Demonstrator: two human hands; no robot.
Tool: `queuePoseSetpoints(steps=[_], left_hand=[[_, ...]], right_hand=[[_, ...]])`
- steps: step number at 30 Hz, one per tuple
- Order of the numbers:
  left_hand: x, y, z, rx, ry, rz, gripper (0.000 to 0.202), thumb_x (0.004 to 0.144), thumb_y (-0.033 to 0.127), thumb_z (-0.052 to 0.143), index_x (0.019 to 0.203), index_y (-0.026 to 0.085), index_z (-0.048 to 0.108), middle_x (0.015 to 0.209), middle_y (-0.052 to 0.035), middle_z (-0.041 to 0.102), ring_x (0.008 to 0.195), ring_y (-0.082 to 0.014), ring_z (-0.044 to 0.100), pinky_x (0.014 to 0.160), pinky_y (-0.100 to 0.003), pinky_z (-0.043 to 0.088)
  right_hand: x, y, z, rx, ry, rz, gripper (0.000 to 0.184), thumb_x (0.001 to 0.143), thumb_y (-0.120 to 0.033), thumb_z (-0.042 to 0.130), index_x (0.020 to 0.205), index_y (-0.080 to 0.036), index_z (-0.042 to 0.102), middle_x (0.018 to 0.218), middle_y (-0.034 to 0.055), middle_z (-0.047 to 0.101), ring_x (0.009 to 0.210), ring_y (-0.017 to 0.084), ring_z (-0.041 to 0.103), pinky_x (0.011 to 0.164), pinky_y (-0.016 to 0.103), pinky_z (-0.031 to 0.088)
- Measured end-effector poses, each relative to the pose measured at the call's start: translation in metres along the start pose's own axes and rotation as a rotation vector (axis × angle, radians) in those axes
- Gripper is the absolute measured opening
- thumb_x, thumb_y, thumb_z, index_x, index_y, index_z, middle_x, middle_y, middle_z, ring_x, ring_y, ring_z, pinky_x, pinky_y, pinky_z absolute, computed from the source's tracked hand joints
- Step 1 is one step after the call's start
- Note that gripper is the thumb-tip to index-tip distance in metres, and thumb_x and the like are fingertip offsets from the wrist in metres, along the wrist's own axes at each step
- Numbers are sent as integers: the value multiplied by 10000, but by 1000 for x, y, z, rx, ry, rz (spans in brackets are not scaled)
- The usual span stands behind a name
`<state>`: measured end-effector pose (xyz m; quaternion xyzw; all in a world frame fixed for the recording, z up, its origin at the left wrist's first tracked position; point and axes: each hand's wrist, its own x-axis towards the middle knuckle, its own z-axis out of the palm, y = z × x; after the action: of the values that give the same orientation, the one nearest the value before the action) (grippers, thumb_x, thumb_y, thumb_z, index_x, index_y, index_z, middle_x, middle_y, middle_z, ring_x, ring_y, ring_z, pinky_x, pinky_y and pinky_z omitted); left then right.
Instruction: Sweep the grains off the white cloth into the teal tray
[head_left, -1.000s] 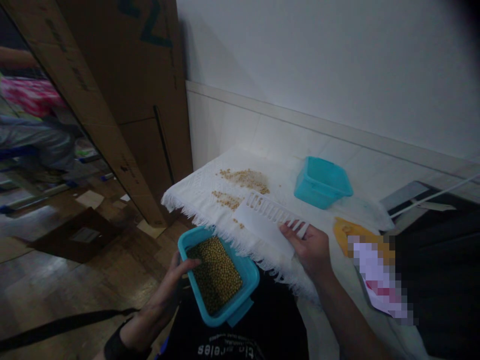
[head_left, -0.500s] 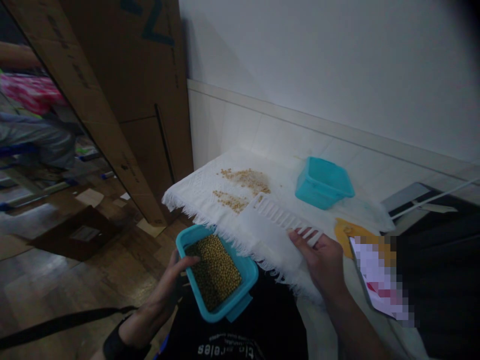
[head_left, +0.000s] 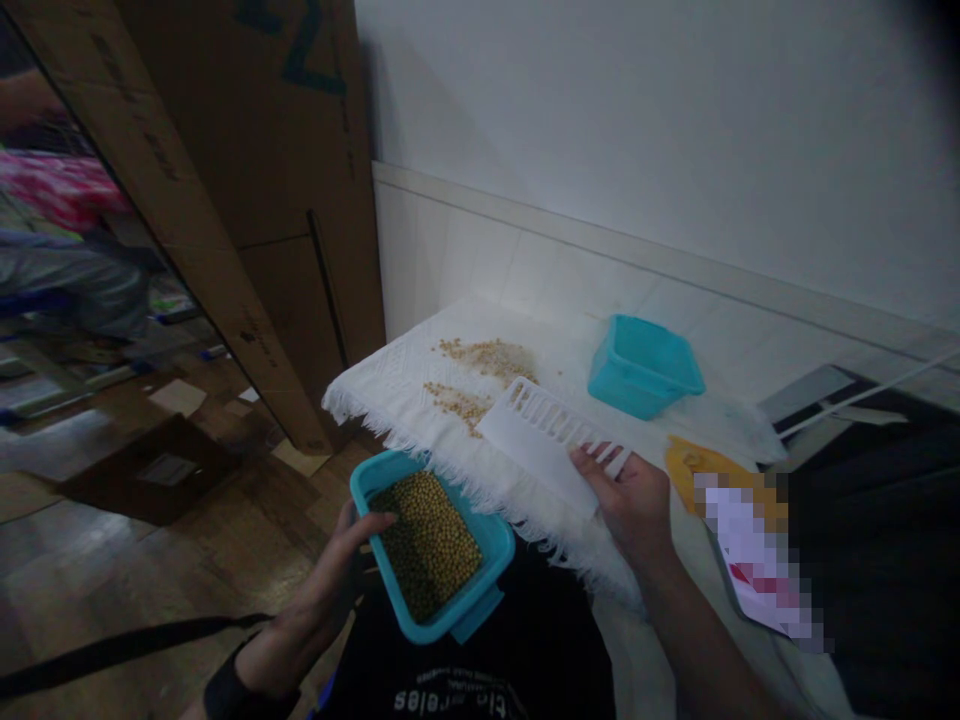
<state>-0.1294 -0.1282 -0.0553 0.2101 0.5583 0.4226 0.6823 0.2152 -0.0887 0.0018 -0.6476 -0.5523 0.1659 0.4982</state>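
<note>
left hand (head_left: 341, 562) gripped the bean tub (head_left: 492, 545) below the near edge of the cloth (head_left: 390, 382); right hand (head_left: 636, 500) pinched the white scraper (head_left: 536, 455), right of the loose beans (head_left: 456, 400). imo flat, gentle strokes suited best.

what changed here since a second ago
The right hand drew the white slotted scraper rightward, then partway back left toward the loose beans. A few near the front edge of the white cloth are gone. Nothing was grasped or released; the left hand still holds the tub of beans, and the other tub stayed put.
</note>
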Motion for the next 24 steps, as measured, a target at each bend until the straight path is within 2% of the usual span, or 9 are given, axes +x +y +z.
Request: queuePoseSetpoints(steps=[7,11,13,19,24], left_hand=[[0,5,1,15,19,-14,827,749,541,900,1475,327,568,1312,-99,790,1198,-398,765,890,-477,614],[1,6,-1,22,5,8,802,762,560,888,1451,317,556,1443,-123,745,1297,-430,723,893,-492,624],[1,7,-2,27,11,13,793,763,558,883,1445,321,553,1450,-120,737,1318,-436,709,885,-490,623],[1,9,-2,17,21,22,729,789,530,874,1420,327,569,1331,-102,770,1244,-407,741,868,-463,617],[1,9,-3,1,35,23,790,771,510,887,1475,336,573,1328,-99,779,1151,-388,767,871,-474,613]], right_hand=[[10,-17,16,45,-4,-18,457,801,-668,837,750,-214,827,731,81,832,643,277,755,583,352,596],[14,-21,24,79,-45,-24,464,791,-672,848,748,-210,823,706,69,815,636,265,737,576,341,583],[14,-20,26,90,-65,-16,451,797,-655,859,749,-209,820,700,63,808,639,262,731,575,337,576],[4,-11,24,132,-65,47,399,824,-604,877,803,-208,848,700,53,804,628,257,722,567,338,570],[0,-4,16,117,-90,66,438,817,-623,896,849,-187,871,767,81,843,670,285,768,600,360,608]])
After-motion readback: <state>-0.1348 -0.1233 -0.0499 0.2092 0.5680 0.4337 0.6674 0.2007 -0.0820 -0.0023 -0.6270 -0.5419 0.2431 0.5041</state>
